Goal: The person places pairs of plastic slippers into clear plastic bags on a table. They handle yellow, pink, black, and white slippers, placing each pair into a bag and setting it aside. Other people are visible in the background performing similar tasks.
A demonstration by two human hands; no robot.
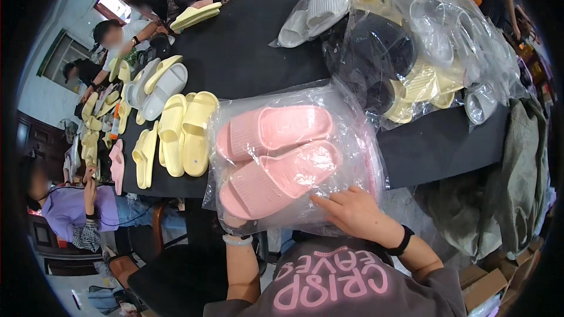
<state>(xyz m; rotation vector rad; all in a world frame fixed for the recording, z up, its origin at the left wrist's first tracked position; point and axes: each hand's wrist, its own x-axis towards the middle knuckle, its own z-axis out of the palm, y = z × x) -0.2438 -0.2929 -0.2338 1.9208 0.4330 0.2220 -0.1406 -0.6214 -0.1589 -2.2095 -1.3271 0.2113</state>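
Along the near edge of the black table [247, 53]: clear bag [355, 126] with two pink slippers [302, 167] inside, side by side, insoles up, toes left, heels toward the pink strip [372, 152] on the bag's right side. Bag overhangs the edge. Left hand [235, 222] mostly hidden beneath the plastic, presumably bearing the overhanging part; cannot tell whether its fingers are apart or together. Right hand [351, 211] at the bag's lower right corner, index stretched over the film, probably steadying it; thumb hidden, so cannot tell whether film is pinched. Toward the table's left end: loose yellow slippers [197, 135], set close, perhaps to keep pairs matched. Toward the far right corner: heaped bagged slippers [435, 29], likely kept apart from loose ones to avoid mixing.
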